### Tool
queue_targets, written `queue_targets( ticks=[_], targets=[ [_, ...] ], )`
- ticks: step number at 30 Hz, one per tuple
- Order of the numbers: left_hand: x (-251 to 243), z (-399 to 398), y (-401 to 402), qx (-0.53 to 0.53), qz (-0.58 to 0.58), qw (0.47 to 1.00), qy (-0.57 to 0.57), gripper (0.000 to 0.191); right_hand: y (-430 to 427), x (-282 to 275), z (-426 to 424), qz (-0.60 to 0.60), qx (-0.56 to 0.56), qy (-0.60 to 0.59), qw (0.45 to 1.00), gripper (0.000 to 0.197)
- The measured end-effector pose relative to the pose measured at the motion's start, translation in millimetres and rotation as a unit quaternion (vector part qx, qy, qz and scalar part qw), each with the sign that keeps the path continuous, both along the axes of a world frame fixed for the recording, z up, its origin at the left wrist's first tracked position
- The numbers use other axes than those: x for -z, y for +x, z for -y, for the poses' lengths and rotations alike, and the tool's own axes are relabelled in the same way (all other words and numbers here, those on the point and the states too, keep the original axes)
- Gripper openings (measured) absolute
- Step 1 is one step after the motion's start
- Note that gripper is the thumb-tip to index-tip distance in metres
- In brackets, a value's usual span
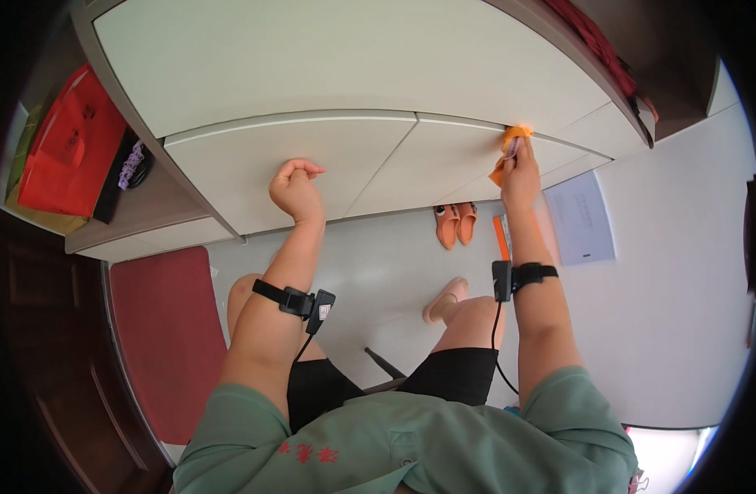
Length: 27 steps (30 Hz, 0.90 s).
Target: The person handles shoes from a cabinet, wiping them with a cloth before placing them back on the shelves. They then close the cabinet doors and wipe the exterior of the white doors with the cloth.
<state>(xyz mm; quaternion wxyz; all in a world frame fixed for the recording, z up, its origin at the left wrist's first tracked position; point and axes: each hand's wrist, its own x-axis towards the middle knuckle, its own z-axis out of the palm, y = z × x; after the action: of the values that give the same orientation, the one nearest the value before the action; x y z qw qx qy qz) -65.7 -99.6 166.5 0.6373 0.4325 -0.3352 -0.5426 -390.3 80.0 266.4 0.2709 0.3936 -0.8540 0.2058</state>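
My right hand [521, 176] holds an orange cloth [500, 168] against the top edge of a lower cabinet door [442, 157], at the gap below the large upper white panel [353, 62]. Something pale and pinkish shows between the fingers and the cloth; I cannot tell what it is. My left hand [297, 188] hangs in front of the left lower door [242, 167], its fingers curled and nothing seen in it. Whether it touches the door I cannot tell. Each forearm wears a black strap with a small cabled device.
Orange clogs [456, 225] stand on the floor under the cabinet. A red mat [168, 346] lies at the left by a dark door [57, 346]. Shelves at the left hold a red bag [75, 148]. At the right, a white table [668, 278] bears a pale blue folder [580, 216].
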Motion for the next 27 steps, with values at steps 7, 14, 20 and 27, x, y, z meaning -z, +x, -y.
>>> queue_targets(
  ticks=[7,14,20,27],
  targets=[
    [3,2,-2,-0.028,-0.007,1.0,-0.008,0.024,92,-13,35,0.271,-0.042,-0.047,0.961,0.048],
    [10,6,-3,-0.044,-0.026,0.999,-0.015,0.023,112,12,46,-0.002,-0.209,-0.044,0.977,0.048],
    [10,5,-10,-0.058,-0.027,0.998,-0.027,0.023,2,30,11,-0.055,-0.129,-0.045,0.989,0.047],
    [8,0,-10,-0.072,0.01,0.997,-0.033,0.023,-112,25,-32,-0.031,0.028,-0.017,0.999,0.045]
  ],
)
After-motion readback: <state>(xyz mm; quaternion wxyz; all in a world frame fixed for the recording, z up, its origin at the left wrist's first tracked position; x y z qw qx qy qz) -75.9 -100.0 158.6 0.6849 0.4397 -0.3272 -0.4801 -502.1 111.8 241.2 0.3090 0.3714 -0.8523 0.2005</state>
